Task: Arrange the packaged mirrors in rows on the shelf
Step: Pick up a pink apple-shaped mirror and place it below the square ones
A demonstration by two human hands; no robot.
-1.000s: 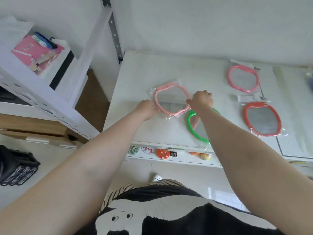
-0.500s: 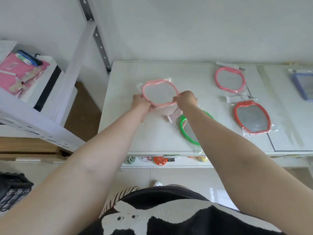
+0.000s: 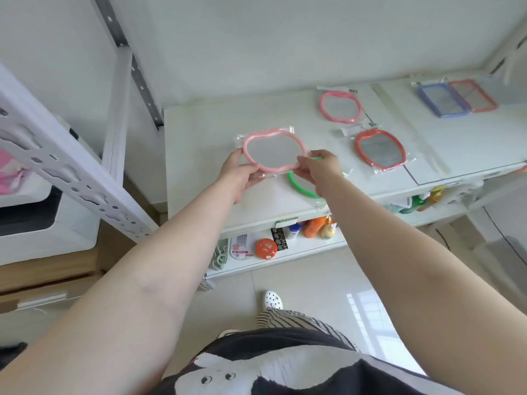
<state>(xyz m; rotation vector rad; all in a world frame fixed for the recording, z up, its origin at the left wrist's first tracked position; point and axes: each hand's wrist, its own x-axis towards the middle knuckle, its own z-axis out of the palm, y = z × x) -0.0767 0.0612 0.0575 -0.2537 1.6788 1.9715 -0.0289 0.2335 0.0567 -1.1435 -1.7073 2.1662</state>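
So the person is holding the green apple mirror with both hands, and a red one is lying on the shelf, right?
Not quite: the head view shows both hands, left hand and right hand, holding the light pink mirror. The green mirror lies on the shelf beneath. The red mirror does lie there.

Black cartoon-print shirt, striped trousers, white clog

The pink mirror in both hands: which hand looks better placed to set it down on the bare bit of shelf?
Probably the left hand. It grips the pink mirror's left edge, nearest the bare shelf on that side. The right hand holds the other edge, above the green mirror, so it would need to reach across.
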